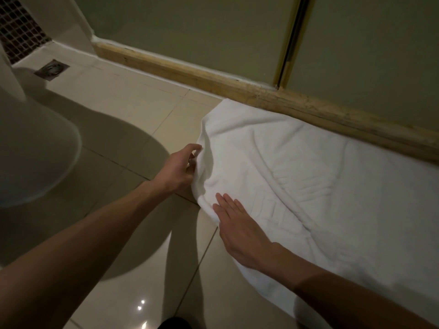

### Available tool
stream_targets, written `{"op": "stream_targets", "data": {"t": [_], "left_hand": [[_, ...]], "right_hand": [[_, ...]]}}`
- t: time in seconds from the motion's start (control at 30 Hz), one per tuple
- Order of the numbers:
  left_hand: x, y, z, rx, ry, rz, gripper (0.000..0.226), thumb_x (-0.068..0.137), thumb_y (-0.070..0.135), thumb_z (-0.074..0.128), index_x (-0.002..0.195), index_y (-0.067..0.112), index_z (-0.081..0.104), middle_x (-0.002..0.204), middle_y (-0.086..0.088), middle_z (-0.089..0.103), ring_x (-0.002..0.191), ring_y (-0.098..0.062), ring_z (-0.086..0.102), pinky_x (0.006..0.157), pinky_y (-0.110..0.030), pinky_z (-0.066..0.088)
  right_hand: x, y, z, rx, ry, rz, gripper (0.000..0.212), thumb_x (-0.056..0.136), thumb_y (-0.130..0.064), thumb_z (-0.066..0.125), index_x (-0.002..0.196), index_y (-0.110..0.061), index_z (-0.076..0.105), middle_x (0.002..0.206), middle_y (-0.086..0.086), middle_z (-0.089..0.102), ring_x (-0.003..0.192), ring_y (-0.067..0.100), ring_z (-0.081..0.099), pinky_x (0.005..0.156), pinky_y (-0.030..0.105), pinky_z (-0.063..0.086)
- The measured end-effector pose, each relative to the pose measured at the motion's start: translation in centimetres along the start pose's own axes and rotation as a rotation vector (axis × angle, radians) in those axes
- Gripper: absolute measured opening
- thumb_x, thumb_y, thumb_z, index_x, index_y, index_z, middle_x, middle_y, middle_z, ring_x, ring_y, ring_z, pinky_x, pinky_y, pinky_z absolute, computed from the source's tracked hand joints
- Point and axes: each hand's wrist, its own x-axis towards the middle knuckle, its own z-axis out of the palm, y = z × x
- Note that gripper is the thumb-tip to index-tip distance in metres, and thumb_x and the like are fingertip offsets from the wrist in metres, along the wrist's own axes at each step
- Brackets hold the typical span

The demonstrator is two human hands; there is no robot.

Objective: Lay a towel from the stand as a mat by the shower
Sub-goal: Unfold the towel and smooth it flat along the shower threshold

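1. While I watch through the head camera, the white towel (297,174) lies spread on the tiled floor (133,108). Its far long edge touches the pale curb (213,79) under the shower door (190,27).
2. My left hand (177,169) grasps the towel's left short edge. Thumb and fingers curl around a fold of cloth, and that edge stands a little off the tiles.
3. My right hand (240,231) lies palm down on the towel's near left corner. Its fingers are straight and close together, and it grips nothing.
4. I see creases across the towel and a raised woven pattern near its middle. Its right part runs out of view.
5. A toilet (35,150) fills the left side, well apart from the towel.
6. A square floor drain (51,69) sits in the far left corner of the floor, with dark mosaic tiles (16,27) on the wall beyond it.
7. A brass-coloured frame strip (292,39) rises from the curb between two panes of frosted glass.
8. Both my forearms are bare and reach in from the bottom of the view.
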Motion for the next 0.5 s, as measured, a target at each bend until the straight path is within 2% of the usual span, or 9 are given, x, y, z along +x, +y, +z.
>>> {"op": "stream_targets", "data": {"t": [0.13,0.3,0.37,0.43,0.47,0.5], "left_hand": [[0.2,0.8,0.0,0.002,0.066,0.033,0.04,0.087,-0.001,0.052,0.126,0.007,0.05,0.096,-0.001,0.054,0.091,-0.016,0.053,0.078,-0.027,0.039],[0.2,1.4,-0.3,-0.02,0.1,0.061,0.038,0.085,-0.001,0.051,0.122,0.007,0.052,0.095,0.001,0.051,0.087,-0.014,0.054,0.076,-0.027,0.039],[0.2,1.6,-0.5,-0.028,0.121,0.075,0.036,0.086,-0.001,0.05,0.121,0.007,0.053,0.092,0.002,0.051,0.083,-0.014,0.053,0.075,-0.029,0.042],[0.3,1.8,-0.7,-0.024,0.135,0.084,0.034,0.087,0.0,0.048,0.12,0.007,0.052,0.089,0.002,0.051,0.077,-0.015,0.051,0.072,-0.03,0.043],[0.3,1.9,-0.7,-0.023,0.138,0.085,0.033,0.088,0.0,0.047,0.12,0.008,0.051,0.087,0.004,0.05,0.073,-0.012,0.05,0.068,-0.027,0.041],[0.2,2.0,-0.8,-0.026,0.141,0.089,0.033,0.089,0.001,0.046,0.121,0.009,0.051,0.085,0.006,0.049,0.069,-0.007,0.048,0.064,-0.024,0.038]], "right_hand": [[-0.1,0.0,-0.4,0.061,-0.012,0.033,0.055,0.099,-0.021,0.041,0.149,-0.01,0.02,0.159,0.011,0.009,0.147,0.025,0.005,0.12,0.04,0.005],[-0.5,-0.2,-1.1,0.101,-0.032,0.047,0.054,0.1,-0.021,0.037,0.149,-0.01,0.018,0.159,0.01,0.006,0.147,0.025,0.004,0.12,0.041,0.007],[-0.7,-0.3,-1.3,0.113,0.0,0.043,0.054,0.099,-0.019,0.043,0.147,-0.007,0.025,0.158,0.013,0.013,0.146,0.027,0.012,0.119,0.043,0.013],[-0.8,-0.3,-1.2,0.095,0.072,0.039,0.052,0.093,-0.017,0.056,0.14,-0.003,0.04,0.152,0.017,0.03,0.14,0.031,0.03,0.113,0.047,0.027],[-0.7,-0.2,-1.2,0.1,0.089,0.054,0.051,0.092,-0.018,0.059,0.138,-0.003,0.043,0.15,0.017,0.033,0.138,0.03,0.034,0.113,0.045,0.03],[-0.7,-0.2,-1.1,0.124,0.083,0.075,0.051,0.094,-0.019,0.055,0.14,-0.003,0.04,0.152,0.015,0.031,0.14,0.028,0.032,0.114,0.04,0.026]]}}
